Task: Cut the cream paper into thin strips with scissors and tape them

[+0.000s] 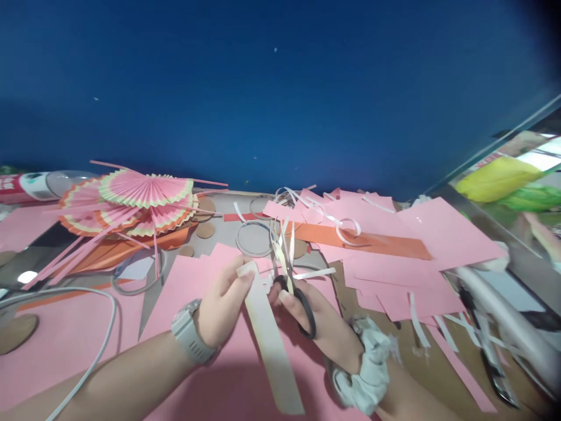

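1. The left hand [223,304], a grey watch [189,333] on its wrist, is closed in a pinch on the upper end of a long white paper strip [269,339], thumb and fingers pressed to it.
2. The strip runs from that pinch towards 5 o'clock, over the pink sheet [79,339] on the table, and ends near the bottom edge of the view.
3. The right hand [315,321], a grey scrunchie [368,362] round its wrist, is curled through the black handles of a pair of scissors [289,275]; the blades point to 12 o'clock, just beside the strip's top end, and I cannot tell how far apart they stand.
4. At 10 o'clock from the hands lie pleated pink paper fans [140,199].
5. At 2 o'clock lie pink paper sheets [438,234] and an orange paper strip [372,242], with white curled offcuts [346,228] on them.
6. A white cable [105,327] curves at 9 o'clock.
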Action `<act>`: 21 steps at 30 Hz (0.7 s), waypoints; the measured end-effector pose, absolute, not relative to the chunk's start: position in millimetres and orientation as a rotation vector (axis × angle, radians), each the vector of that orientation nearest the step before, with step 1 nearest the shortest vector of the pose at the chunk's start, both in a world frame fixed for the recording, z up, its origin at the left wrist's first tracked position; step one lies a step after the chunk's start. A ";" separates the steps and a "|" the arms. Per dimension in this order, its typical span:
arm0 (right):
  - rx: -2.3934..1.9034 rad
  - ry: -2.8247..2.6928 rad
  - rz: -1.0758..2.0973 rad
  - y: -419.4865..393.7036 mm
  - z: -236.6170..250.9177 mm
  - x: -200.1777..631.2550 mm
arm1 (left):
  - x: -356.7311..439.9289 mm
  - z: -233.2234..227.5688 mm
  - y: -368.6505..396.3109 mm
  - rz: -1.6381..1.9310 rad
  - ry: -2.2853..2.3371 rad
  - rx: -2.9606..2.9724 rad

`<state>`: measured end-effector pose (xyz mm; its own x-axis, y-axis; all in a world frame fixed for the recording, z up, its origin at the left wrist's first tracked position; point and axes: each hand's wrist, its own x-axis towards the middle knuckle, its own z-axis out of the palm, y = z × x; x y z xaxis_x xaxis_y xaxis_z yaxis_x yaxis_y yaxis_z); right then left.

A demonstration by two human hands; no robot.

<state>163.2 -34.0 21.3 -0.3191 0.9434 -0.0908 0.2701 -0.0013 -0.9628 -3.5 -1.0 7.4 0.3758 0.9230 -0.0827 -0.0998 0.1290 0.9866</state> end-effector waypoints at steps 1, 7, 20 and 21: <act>-1.270 -1.618 1.352 -33.4 21.5 162.3 | -3.9 9.1 -0.5 0.905 0.909 1.234; -1.290 -1.503 1.332 -33.0 21.2 158.6 | -2.4 10.0 2.7 0.967 1.177 1.546; -1.312 -2.114 1.158 -47.0 15.8 148.5 | -2.7 11.7 4.7 1.036 0.973 1.487; -1.314 -2.137 1.170 -46.3 16.5 148.4 | -2.2 11.6 5.1 1.040 0.973 1.433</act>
<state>148.4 -46.3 16.5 -0.4957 0.8620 -0.1059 0.5536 0.2196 -0.8033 -2.2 5.1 11.6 0.2868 0.9537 0.0903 0.0262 -0.1020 0.9944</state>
